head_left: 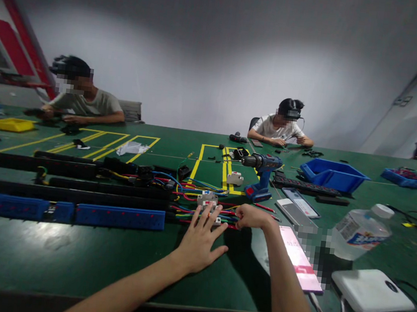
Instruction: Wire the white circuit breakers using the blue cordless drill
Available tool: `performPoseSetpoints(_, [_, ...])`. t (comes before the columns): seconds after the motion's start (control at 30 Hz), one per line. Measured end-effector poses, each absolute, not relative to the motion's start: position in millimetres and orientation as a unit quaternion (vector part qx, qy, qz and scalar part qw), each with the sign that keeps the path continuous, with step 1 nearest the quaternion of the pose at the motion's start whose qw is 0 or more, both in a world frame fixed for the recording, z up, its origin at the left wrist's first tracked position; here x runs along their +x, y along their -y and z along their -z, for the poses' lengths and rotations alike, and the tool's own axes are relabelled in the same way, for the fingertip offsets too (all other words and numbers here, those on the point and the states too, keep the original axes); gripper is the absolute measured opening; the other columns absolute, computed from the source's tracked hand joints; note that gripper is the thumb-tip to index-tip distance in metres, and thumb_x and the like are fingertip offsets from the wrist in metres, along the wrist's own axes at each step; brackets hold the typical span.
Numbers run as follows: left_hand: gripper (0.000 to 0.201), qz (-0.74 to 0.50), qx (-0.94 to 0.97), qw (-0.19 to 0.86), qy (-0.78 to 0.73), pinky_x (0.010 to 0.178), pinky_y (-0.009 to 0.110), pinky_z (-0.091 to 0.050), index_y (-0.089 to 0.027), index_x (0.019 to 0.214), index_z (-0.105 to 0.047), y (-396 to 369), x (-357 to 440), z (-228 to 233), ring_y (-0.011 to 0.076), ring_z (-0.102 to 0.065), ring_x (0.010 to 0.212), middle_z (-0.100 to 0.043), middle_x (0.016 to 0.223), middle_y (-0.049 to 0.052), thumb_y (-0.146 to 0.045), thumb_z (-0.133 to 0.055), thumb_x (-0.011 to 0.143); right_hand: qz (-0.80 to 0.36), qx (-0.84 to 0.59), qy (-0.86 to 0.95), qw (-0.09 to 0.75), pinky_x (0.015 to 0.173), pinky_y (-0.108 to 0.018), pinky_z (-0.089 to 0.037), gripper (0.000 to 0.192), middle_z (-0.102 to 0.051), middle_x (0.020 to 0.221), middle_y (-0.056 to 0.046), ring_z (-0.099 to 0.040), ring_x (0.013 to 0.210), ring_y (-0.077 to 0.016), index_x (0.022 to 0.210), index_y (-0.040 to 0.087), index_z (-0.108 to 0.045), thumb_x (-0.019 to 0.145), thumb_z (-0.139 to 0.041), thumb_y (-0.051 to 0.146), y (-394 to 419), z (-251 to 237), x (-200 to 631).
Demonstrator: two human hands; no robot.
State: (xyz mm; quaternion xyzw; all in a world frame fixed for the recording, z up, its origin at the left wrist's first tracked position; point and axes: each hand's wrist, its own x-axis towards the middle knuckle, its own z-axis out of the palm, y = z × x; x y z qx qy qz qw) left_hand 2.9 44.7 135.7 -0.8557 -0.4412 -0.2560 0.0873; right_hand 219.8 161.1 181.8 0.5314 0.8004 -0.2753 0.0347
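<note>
My left hand (201, 243) lies with its fingers spread over the wire bundle and a small white switch block (217, 221), its fingertips close to a second white block (207, 198). To its right, my right hand (252, 217) is closed, with fingers curled at the ends of the coloured wires (186, 209); a red wire runs into its grip, though the fingertips are partly hidden. The wires come out of long black power strips (74, 197). In front of these lies a blue power strip (117, 217) with red marks along it.
A blue cordless drill (261, 175) stands behind my right hand, near another white block (235, 178). Phones (300, 261), a bottle (360, 233) and a white power bank (372, 292) lie right. Blue bin (331, 174) and two people (93, 104) are across the table.
</note>
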Motion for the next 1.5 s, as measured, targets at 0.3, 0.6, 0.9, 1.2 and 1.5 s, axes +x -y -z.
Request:
performPoseSetpoints(0.3, [0.057,0.254,-0.857,0.081,0.44,0.121,0.065,-0.017,-0.03,0.14,-0.057,-45.0,3.1,-135.8,0.0377,-0.015,0.151,-0.021,0.165,0.008,-0.058,-0.059,0.09,0.283,0.53,-0.799,0.022,0.053,-0.026,-0.022,0.031,-0.04,0.056,0.008,-0.037,0.059,-0.01,0.061,0.021,-0.041,0.059,-0.071,0.017,-159.9,-181.6,215.2])
performPoseSetpoints(0.6, [0.056,0.26,-0.851,0.082,0.448,0.121,0.064,-0.019,-0.03,0.138,-0.058,-43.7,4.2,-135.1,0.0373,-0.017,0.151,-0.023,0.164,0.008,-0.059,-0.059,0.09,0.309,0.515,-0.8,0.002,0.053,-0.025,-0.023,0.027,-0.042,0.057,0.008,-0.04,0.06,-0.0099,0.062,0.021,-0.043,0.061,-0.071,0.021,-161.5,-180.4,218.3])
performPoseSetpoints(0.9, [0.056,0.268,-0.85,0.083,0.447,0.121,0.062,-0.019,-0.029,0.136,-0.06,-45.0,4.5,-133.9,0.0367,-0.018,0.15,-0.027,0.162,0.007,-0.058,-0.062,0.088,0.341,0.484,-0.804,-0.051,0.055,-0.023,-0.027,0.022,-0.045,0.058,0.008,-0.04,0.059,-0.0091,0.061,0.019,-0.046,0.061,-0.068,0.021,-158.3,-181.5,212.3])
performPoseSetpoints(1.2, [0.053,0.265,-0.849,0.072,0.452,0.121,0.062,-0.019,-0.029,0.134,-0.061,-44.2,4.8,-135.4,0.0364,-0.018,0.15,-0.029,0.162,0.009,-0.058,-0.059,0.09,0.191,0.604,-0.699,-0.332,0.069,-0.026,-0.037,0.017,-0.057,0.081,0.0,-0.052,0.077,-0.0169,0.083,0.022,-0.048,0.079,-0.053,0.038,-175.3,-182.7,220.8])
performPoseSetpoints(1.5, [0.056,0.27,-0.85,0.074,0.446,0.121,0.061,-0.019,-0.031,0.137,-0.058,-45.7,3.5,-134.2,0.0354,-0.019,0.15,-0.029,0.162,0.008,-0.06,-0.059,0.089,0.089,0.678,-0.542,-0.488,0.098,-0.035,-0.041,0.045,-0.056,0.122,-0.018,-0.053,0.114,-0.0289,0.118,0.016,-0.049,0.079,-0.057,0.038,-183.4,-182.0,242.6])
